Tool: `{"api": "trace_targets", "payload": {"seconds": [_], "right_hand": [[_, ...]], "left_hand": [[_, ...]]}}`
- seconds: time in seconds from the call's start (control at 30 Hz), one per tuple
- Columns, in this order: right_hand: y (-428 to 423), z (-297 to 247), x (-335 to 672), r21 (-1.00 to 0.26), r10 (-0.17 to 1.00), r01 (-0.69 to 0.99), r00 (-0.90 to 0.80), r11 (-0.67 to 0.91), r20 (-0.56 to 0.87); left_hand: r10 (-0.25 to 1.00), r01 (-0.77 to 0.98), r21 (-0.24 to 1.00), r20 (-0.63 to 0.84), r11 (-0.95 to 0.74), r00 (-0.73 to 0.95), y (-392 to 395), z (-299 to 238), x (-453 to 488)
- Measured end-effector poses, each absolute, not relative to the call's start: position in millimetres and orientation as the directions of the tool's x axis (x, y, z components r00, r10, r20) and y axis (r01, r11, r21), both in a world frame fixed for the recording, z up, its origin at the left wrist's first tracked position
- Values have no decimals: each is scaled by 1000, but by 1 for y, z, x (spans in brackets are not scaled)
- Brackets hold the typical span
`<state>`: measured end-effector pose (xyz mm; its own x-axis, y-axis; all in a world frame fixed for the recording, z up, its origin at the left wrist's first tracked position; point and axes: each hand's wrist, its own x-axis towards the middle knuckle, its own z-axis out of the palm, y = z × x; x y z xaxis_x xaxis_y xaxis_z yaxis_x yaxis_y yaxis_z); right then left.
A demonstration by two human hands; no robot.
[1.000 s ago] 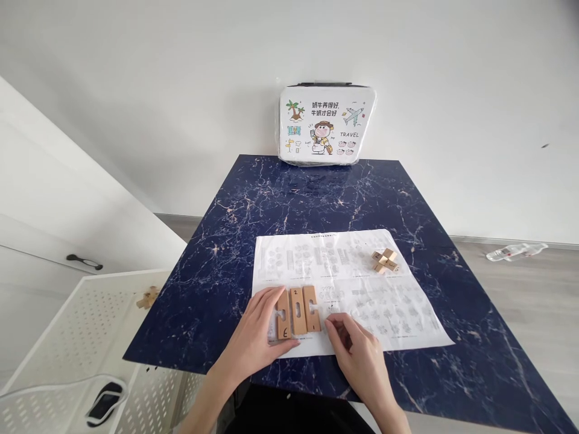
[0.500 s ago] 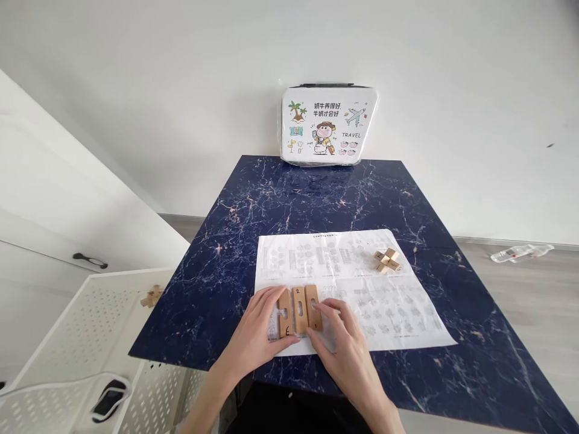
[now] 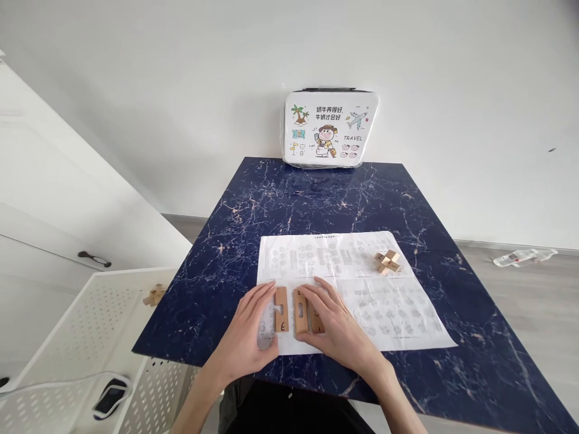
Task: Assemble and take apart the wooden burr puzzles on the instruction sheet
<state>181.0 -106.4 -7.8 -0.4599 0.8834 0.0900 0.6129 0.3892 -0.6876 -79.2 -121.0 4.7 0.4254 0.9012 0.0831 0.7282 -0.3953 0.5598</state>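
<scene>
Just beside left fingers, block E; right fingers atop two blocks.

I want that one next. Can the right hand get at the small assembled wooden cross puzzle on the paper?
Probably yes: only bare white printed paper sheet lies between the right hand and the small assembled wooden cross puzzle.

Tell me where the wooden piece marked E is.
In the head view, the wooden piece marked E lies on the instruction sheet, left of centre, beside the left hand, a gap apart from the two pieces under the right hand.
</scene>
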Motion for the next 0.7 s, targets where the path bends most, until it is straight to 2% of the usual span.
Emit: {"api": "trace_targets", "payload": {"seconds": [0.2,0.4,0.7], "right_hand": [[-107,-12,177,-751,918,544,-331,375,219],[-108,-15,180,-771,943,542,-190,333,274],[-111,-12,180,-767,926,532,-104,360,363]], "left_hand": [[939,824,477,292,-305,179,-131,-7,-59],[926,890,325,307,-319,219,-130,-8,-40],[909,848,381,336,-369,245,-135,-2,-24]]}}
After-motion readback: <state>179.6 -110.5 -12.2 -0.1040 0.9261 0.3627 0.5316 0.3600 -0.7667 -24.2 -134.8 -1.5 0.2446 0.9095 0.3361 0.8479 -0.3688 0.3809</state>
